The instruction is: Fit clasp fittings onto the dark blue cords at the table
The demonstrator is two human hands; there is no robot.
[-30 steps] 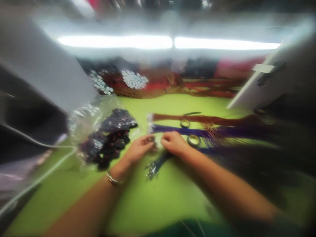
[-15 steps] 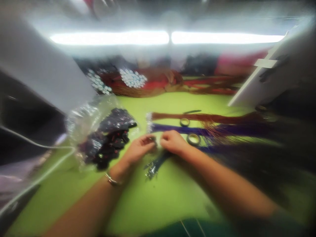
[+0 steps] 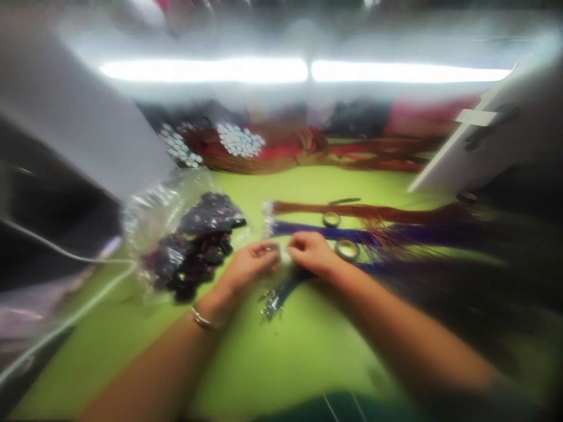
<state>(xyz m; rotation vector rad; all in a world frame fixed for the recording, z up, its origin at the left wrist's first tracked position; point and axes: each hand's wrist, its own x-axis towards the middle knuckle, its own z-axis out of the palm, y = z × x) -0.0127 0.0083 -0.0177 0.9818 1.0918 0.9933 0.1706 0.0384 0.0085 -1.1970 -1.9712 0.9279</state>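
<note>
My left hand (image 3: 251, 264) is closed in a pinch on a small dark piece at its fingertips, perhaps one of the black parts (image 3: 200, 258) from the pile beside it; blur hides its kind. Close by on the right, my right hand (image 3: 313, 253) has its fingers pressed together, and whatever they grip is too small to make out. Below the hands lies a bundle of dark wires (image 3: 290, 284) with shiny metal ends (image 3: 272, 306). Brown wires (image 3: 303, 207) and purple wires (image 3: 303, 228) with white connectors (image 3: 268, 217) stretch out beyond the hands.
A clear plastic bag (image 3: 153, 205) surrounds the black pile at left. Two tape rolls, a small one (image 3: 331, 219) and a larger one (image 3: 355, 255), rest by the wires. Brown-red wire bundles (image 3: 281, 149) line the back. A white cable (image 3: 83, 310) crosses the left side of the green tabletop (image 3: 264, 375).
The whole view has shifted slightly. Both hands stay close together in nearly the same place; the right fingers have turned a little.
</note>
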